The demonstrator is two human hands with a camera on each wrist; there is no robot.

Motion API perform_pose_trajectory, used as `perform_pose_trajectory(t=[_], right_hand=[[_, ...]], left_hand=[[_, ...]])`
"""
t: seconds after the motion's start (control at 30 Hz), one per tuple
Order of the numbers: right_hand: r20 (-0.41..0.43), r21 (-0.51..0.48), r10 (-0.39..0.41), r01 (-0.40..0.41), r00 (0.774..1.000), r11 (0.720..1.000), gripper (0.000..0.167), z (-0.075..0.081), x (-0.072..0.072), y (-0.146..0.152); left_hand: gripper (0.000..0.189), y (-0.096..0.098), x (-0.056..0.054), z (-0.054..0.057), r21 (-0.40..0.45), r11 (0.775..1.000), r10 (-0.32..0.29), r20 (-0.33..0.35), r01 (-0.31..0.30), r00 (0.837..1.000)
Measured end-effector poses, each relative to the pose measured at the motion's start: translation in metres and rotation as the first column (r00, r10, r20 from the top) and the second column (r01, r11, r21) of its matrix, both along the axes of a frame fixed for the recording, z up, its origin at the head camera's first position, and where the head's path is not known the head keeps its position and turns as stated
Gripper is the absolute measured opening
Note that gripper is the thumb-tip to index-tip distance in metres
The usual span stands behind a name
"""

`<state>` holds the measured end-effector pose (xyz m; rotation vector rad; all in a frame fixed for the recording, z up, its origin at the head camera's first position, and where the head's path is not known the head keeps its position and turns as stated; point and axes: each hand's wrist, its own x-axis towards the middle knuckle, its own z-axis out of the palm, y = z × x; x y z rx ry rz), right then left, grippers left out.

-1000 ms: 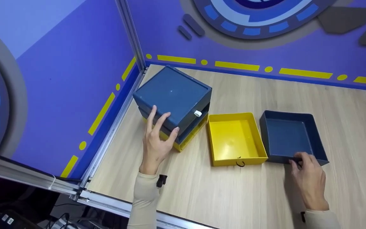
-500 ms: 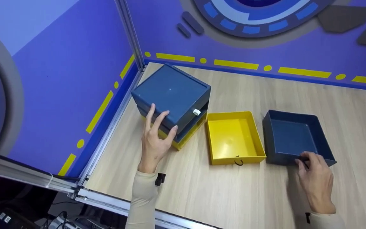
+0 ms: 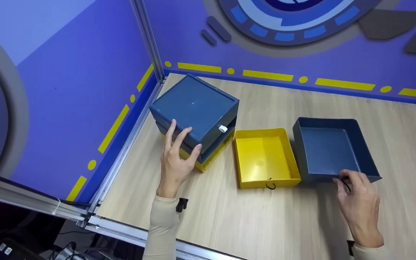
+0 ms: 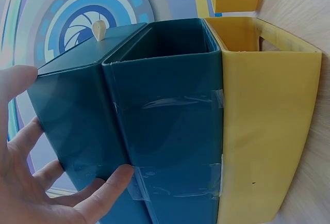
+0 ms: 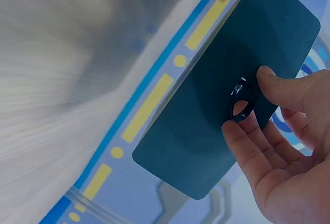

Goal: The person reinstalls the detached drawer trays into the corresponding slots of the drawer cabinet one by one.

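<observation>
Several boxes stand stacked at the left: a dark blue closed one [image 3: 193, 108] with a white pull tab [image 3: 223, 128], a dark blue open-fronted one [image 4: 175, 110] under it and a yellow one [image 4: 268, 131] at the bottom. My left hand [image 3: 175, 164] touches the stack's near corner with spread fingers and thumb. On the right, my right hand [image 3: 361, 206] holds a dark blue drawer [image 3: 327, 150] at its front by a black loop pull [image 5: 242, 100]. The loop sits among the fingertips, and the drawer is held up over the wooden table. Its inside shows no contents.
A yellow drawer [image 3: 265, 155] with a black loop on its front lies between the stack and the dark blue drawer, close beside both. Printed purple walls [image 3: 287, 61] bound the table [image 3: 265, 224] at the back and left. A metal frame edge [image 3: 121, 231] runs along the front.
The dark blue drawer first slid a little right, then rose and shifted slightly left, away from the person, with the right hand on its loop. The left hand and stack have stayed put.
</observation>
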<state>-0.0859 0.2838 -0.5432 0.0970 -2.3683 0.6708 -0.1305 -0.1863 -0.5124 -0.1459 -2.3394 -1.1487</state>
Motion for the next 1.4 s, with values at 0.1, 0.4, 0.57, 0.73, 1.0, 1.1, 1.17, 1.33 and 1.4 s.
perform_pose_trajectory(t=[0.1,0.4,0.57,0.73,1.0,1.1,1.17,1.33,1.4], right_hand=[[-0.039,0.011,0.044,-0.043,0.998,0.999,0.028,0.003,0.001,-0.006],[-0.08,-0.006,0.184,-0.185,0.98,0.983,0.034,0.002,0.002,-0.033],[-0.074,-0.009,0.287,-0.288,0.955,0.958,0.036,-0.001,0.003,-0.046],[-0.09,0.017,0.369,-0.369,0.925,0.929,0.04,-0.004,0.003,-0.057],[-0.084,0.051,0.458,-0.455,0.885,0.889,0.044,-0.003,0.0,-0.078],[-0.049,0.022,0.501,-0.501,0.864,0.865,0.041,-0.003,-0.001,-0.086],[-0.029,0.013,0.522,-0.521,0.853,0.853,0.04,-0.003,-0.001,-0.09],[0.013,0.076,0.542,-0.541,0.84,0.838,0.04,-0.003,-0.004,-0.099],[0.013,0.094,0.554,-0.553,0.832,0.828,0.041,-0.002,-0.006,-0.103]], left_hand=[[0.051,0.0,0.001,0.0,0.001,1.0,0.001,0.006,-0.001,1.0],[0.051,-0.001,0.001,-0.001,0.006,1.0,0.003,-0.004,-0.003,1.0],[0.05,0.0,0.001,-0.001,0.007,1.0,0.0,-0.001,0.0,1.0],[0.051,0.001,0.0,-0.001,0.004,1.0,-0.004,-0.013,0.004,1.0],[0.051,0.0,0.0,-0.002,0.014,1.0,0.0,-0.013,0.001,1.0],[0.051,-0.001,0.0,-0.003,0.012,1.0,0.0,-0.007,0.0,1.0],[0.05,-0.001,0.0,-0.003,0.014,1.0,-0.001,-0.004,0.001,1.0],[0.051,0.0,0.0,-0.003,0.019,1.0,-0.006,-0.002,0.006,1.0],[0.051,0.0,0.0,-0.002,0.016,1.0,-0.006,-0.004,0.006,1.0]])
